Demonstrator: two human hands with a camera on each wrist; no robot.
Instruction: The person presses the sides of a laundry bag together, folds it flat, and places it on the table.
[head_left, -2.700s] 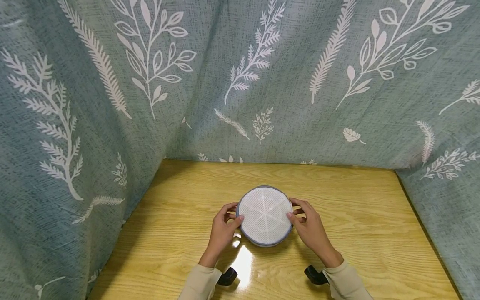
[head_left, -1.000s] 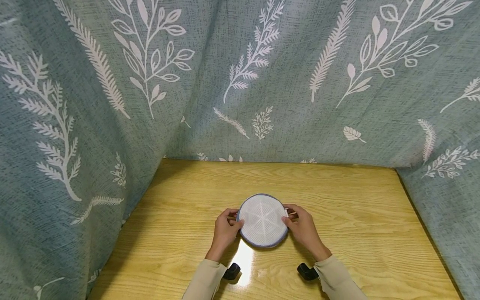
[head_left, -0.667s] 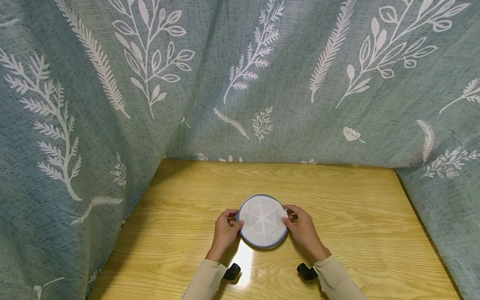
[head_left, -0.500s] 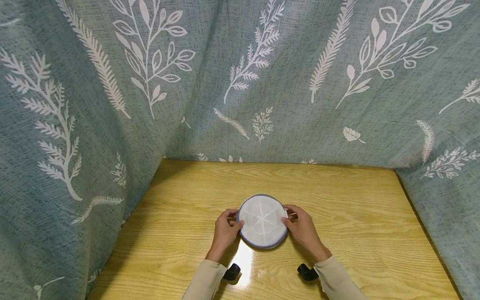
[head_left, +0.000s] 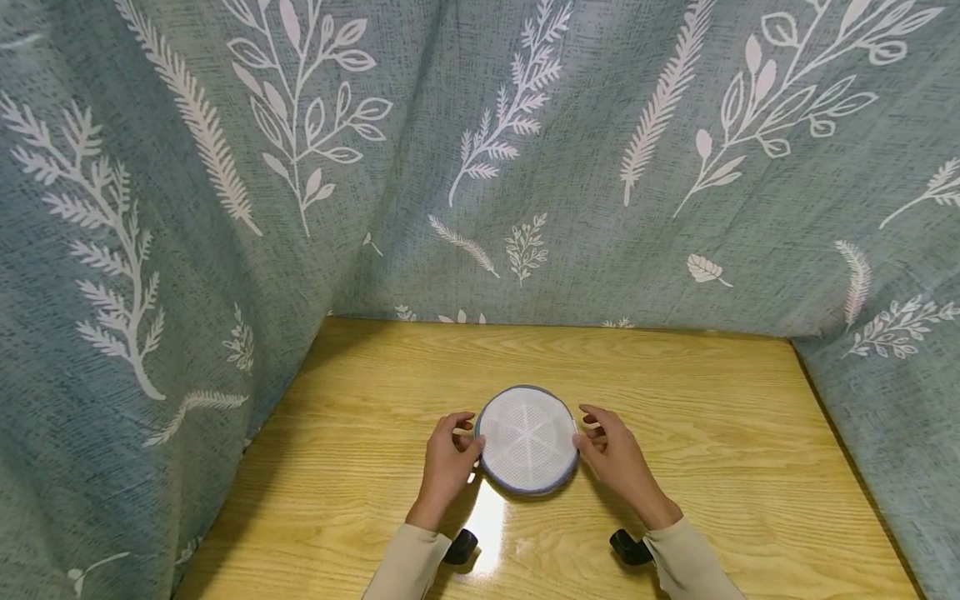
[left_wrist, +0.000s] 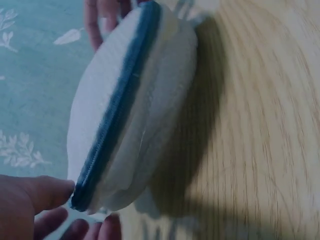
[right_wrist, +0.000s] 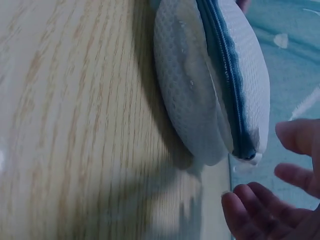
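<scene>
A round white mesh laundry bag (head_left: 528,440) with a blue zip round its edge sits on the wooden table. From the wrist views it looks plump, the zip (left_wrist: 117,107) running between its two mesh faces. My left hand (head_left: 447,454) is at the bag's left rim. Its thumb (left_wrist: 52,192) touches the end of the zip edge, while the other fingers are spread loosely below. On the right side, my right hand (head_left: 615,450) has its fingers loosely bent beside the rim. A gap shows between its thumb (right_wrist: 297,136) and the bag.
The wood-grain table (head_left: 360,492) stretches out around the bag. A blue-green curtain (head_left: 570,275) with white leaf prints hangs along the back and both sides. Black devices (head_left: 630,547) sit at both wrists, below the beige sleeves (head_left: 690,558).
Both hands have loosened from the bag's rim and moved slightly outward, the right one more. The bag was drawn a little nearer to the body earlier and now stays about there.
</scene>
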